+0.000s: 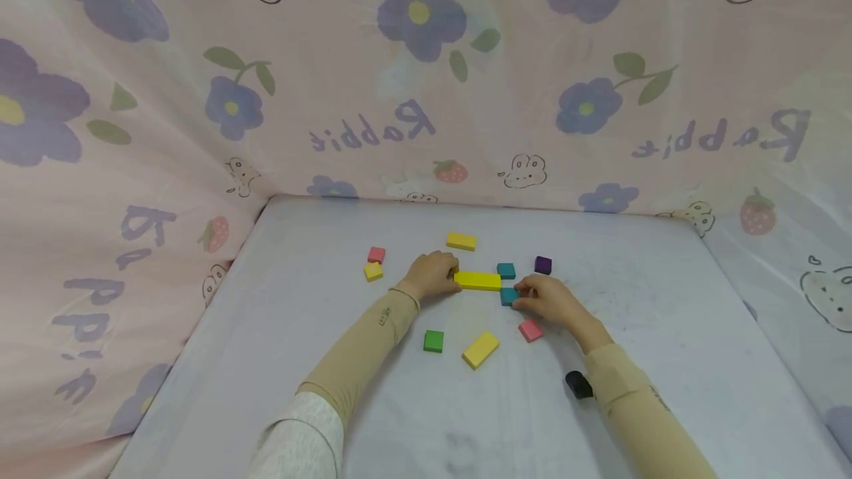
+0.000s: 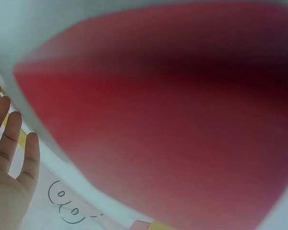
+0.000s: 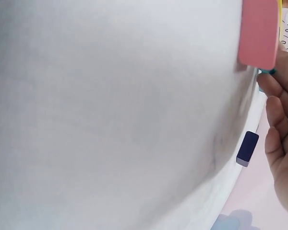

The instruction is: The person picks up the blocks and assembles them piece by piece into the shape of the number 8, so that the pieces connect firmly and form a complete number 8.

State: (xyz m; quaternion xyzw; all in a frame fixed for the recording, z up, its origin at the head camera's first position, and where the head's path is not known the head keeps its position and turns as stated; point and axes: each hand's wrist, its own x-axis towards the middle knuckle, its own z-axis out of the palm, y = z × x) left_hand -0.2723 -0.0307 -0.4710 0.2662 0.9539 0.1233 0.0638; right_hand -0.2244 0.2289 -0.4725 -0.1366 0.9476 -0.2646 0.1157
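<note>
Thumb and fingers of the left hand (image 1: 433,274) are closed on the left end of the long yellow block (image 1: 477,281), which lies flat near the middle of the white table (image 1: 319,390). Well clear of it, at the other end of that block, the right hand (image 1: 549,300) pinches the near teal block (image 1: 509,296) between thumb and fingertips; the right wrist view shows only a sliver of teal there, with the remaining fingers loosely bent. In the left wrist view, several fingers of the left hand show at the edge, fairly straight and spread, and the grip itself is out of sight. The near teal block sits at the near right corner of the long yellow block and the far teal block (image 1: 506,270) at its far right corner, with a narrow gap between the two; whether either touches the yellow I cannot tell. Beyond lies the back yellow block (image 1: 461,242), and off to the right the purple block (image 1: 543,265). Left of the left hand, the left pink block (image 1: 376,254) is just beside the small yellow block (image 1: 373,271). Nearer the person are the green block (image 1: 433,341), the front yellow block (image 1: 481,350) and the right pink block (image 1: 530,330). By the right sleeve (image 1: 655,412) shows a black thing (image 1: 578,384). A large blurred red shape (image 2: 158,134) fills much of the left wrist view; what it is I cannot tell. Flowered cloth (image 1: 506,94) hangs behind the table.
</note>
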